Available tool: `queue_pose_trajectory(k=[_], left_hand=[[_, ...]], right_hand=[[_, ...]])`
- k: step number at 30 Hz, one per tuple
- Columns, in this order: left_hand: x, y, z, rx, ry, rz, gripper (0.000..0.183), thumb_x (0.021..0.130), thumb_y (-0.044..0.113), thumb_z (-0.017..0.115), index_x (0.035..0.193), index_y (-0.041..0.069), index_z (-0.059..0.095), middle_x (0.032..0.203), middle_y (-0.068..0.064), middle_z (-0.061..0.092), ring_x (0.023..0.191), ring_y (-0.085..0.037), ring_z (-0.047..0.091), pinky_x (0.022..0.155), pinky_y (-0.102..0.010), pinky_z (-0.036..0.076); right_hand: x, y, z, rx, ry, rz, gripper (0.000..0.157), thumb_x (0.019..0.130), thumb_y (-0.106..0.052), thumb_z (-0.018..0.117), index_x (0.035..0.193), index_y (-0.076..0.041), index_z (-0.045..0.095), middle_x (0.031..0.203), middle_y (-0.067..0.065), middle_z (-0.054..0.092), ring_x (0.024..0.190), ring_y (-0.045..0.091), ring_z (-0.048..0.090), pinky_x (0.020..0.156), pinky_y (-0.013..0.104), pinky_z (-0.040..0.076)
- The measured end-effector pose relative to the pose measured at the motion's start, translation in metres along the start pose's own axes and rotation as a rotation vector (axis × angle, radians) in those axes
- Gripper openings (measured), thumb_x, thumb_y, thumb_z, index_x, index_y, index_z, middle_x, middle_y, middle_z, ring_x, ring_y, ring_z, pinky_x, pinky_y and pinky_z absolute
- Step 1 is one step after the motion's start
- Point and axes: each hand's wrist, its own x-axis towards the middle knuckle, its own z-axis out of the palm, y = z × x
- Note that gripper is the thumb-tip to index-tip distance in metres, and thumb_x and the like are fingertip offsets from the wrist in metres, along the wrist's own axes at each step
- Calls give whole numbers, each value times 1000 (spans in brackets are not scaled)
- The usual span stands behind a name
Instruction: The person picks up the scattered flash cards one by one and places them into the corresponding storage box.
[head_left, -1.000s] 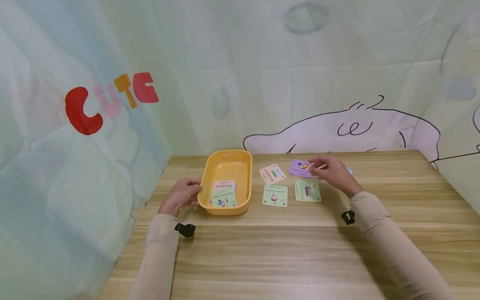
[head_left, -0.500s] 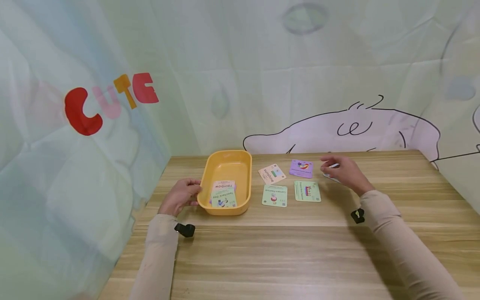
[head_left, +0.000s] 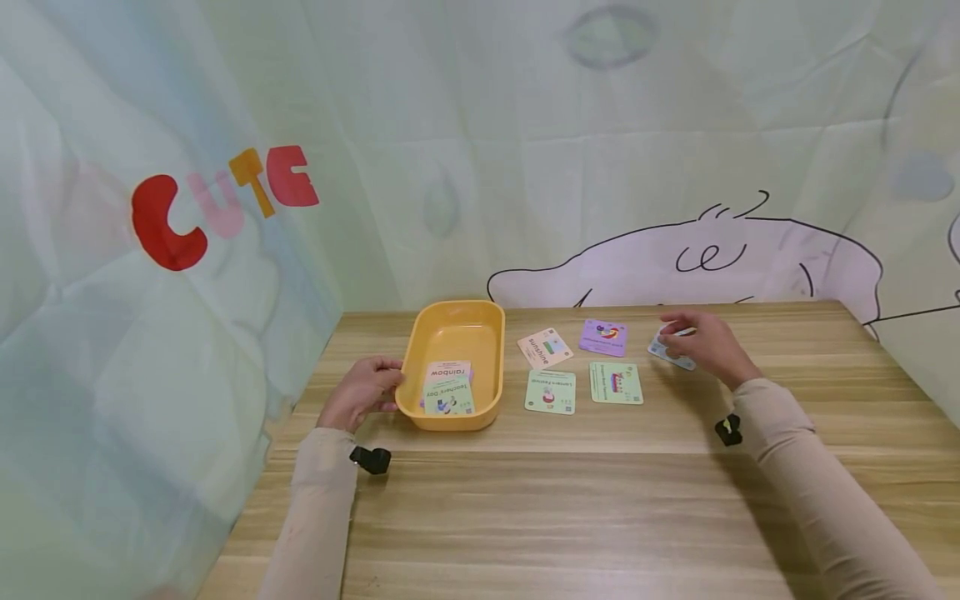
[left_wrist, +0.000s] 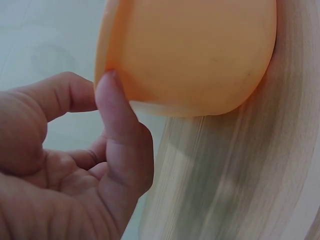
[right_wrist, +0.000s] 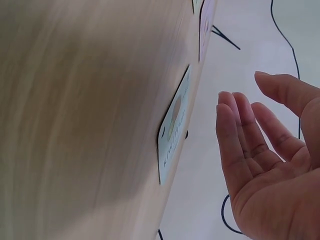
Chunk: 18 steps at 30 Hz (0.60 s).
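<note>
My left hand (head_left: 362,393) pinches the left side of a yellow plastic tray (head_left: 467,333) between thumb and fingers, and the left wrist view shows its rim in that grip. Inside the tray lie a pink "rainbow" card (head_left: 450,368) and, overlapping it, a green "Teachers' Day" card (head_left: 448,396). My right hand (head_left: 707,346) hovers over a light blue card (head_left: 661,351) at the right and partly hides it. In the right wrist view this kiwifruit card (right_wrist: 173,132) lies flat on the table, apart from my relaxed, slightly bent fingers, which hold nothing.
Between tray and blue card lie an orange "sunshine" card (head_left: 545,348), a purple card (head_left: 603,337), a green "Lantern Festival" card (head_left: 550,392) and another green card (head_left: 616,382). A printed curtain (head_left: 420,125) rises behind the wooden table (head_left: 540,517).
My right hand has moved right, from beside the purple card to above the light blue card, uncovering the purple one. The blue card now lies flatter in view. My left hand stays on the tray.
</note>
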Motion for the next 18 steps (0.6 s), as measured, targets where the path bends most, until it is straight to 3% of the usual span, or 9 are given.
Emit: queue_pose_trajectory(k=[9,18], left_hand=[[1,-1,0,6,3,-3,40,102,15,57,138,-3,51,122,-18,58,91,-24,62,70,-30,61],[0,0,0,8,0,-4,40,103,15,56,138,-3,51,124,-19,58,92,-23,61,71,-30,61]], right_hand=[[0,11,-7,-70,36,-10,49,97,-17,68,139,5,55,120,25,68,115,41,62,80,24,46],[3,18,-10,-69,32,28,52,97,-18,69,140,6,52,125,27,65,119,43,58,89,37,45]])
